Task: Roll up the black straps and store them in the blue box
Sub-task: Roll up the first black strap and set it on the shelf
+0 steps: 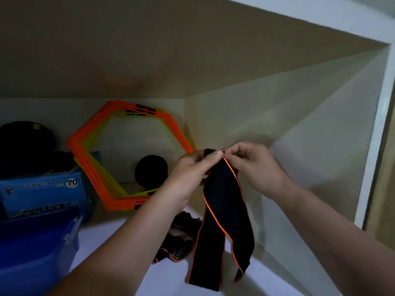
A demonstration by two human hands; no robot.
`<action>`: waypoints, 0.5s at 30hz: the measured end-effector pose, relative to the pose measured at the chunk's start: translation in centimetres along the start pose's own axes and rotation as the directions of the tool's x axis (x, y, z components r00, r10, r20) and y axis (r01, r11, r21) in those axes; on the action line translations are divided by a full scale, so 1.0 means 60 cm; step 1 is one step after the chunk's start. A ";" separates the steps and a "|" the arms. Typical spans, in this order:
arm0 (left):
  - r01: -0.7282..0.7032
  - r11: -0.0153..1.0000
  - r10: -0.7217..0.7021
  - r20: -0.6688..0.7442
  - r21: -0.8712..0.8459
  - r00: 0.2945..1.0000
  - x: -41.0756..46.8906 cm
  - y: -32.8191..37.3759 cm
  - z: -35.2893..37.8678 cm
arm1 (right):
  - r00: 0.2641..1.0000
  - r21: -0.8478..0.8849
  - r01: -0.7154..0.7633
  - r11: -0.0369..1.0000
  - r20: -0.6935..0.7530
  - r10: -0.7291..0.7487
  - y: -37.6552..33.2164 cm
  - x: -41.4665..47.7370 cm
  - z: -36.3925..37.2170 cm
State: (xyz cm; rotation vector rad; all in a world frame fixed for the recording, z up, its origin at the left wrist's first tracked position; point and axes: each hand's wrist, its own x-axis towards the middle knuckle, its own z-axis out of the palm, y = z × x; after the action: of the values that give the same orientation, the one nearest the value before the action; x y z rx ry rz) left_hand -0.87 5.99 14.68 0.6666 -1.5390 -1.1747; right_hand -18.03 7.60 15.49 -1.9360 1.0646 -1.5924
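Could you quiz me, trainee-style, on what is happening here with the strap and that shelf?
1. True or false: both hands pinch the top end of the strap.
2. Which trim colour does the strap have: A green, B orange, C white?
3. Where is the blue box relative to the hands?

Key:
1. True: the left hand and right hand meet at its top end while the rest hangs down.
2. B.
3. On the left, low in the view, on the shelf; more straps lie in a pile between it and the hanging strap.
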 end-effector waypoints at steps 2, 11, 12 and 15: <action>-0.049 0.999 0.048 0.039 0.011 0.998 -0.004 -0.005 0.000 | 1.000 -0.027 0.026 0.999 -0.012 -0.026 -0.005 -0.004 0.002; -0.156 0.987 0.157 -0.065 0.028 0.985 -0.014 -0.032 0.004 | 0.995 -0.127 0.008 0.992 -0.099 -0.021 0.000 -0.032 0.014; -0.142 0.990 0.143 -0.057 0.017 0.988 -0.015 -0.036 0.003 | 0.994 -0.190 0.001 0.982 -0.107 -0.022 0.003 -0.033 0.013; -0.037 0.999 0.036 -0.110 -0.008 0.993 -0.018 -0.041 -0.012 | 0.987 -0.009 -0.061 0.998 -0.147 0.059 0.006 -0.036 0.008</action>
State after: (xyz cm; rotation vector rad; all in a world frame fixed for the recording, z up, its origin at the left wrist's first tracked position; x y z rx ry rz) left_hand -0.23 5.78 11.99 0.6828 -1.4469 -1.0998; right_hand -17.80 8.96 13.74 -1.8006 1.1828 -1.7206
